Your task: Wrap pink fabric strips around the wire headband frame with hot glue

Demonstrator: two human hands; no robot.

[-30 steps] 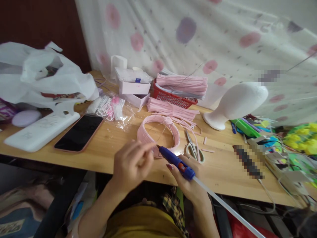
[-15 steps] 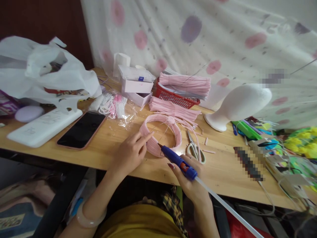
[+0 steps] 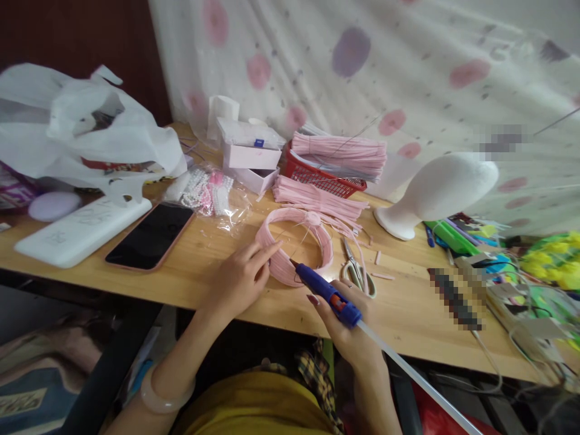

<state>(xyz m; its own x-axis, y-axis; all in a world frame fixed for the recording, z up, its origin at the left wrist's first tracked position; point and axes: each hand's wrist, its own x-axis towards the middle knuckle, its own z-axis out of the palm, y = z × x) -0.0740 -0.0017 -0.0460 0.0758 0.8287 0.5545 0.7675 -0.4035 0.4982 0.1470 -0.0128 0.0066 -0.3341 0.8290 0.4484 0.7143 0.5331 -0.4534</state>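
Note:
A pink ribbed band bent into a ring (image 3: 317,232) lies on the wooden table (image 3: 217,266) in front of me. My left hand (image 3: 242,278) rests at the ring's left side, index and middle fingers stretched onto it, holding nothing. My right hand (image 3: 348,329) is closed around a blue glue gun (image 3: 327,294) with a clear glue stick (image 3: 408,371) trailing back to the right. The gun's nozzle points at the near edge of the ring. Small scissors (image 3: 356,275) lie just right of the ring.
A phone (image 3: 151,237), a white flat device (image 3: 81,231) and a white plastic bag (image 3: 86,139) are at the left. Pink strips fill a red basket (image 3: 326,175) behind. A white foam head (image 3: 435,193) and colourful clutter (image 3: 521,266) crowd the right.
My left hand has moved forward from a loose pinch near the nozzle to press its fingers on the ring's left side. The glue gun has stayed almost in place.

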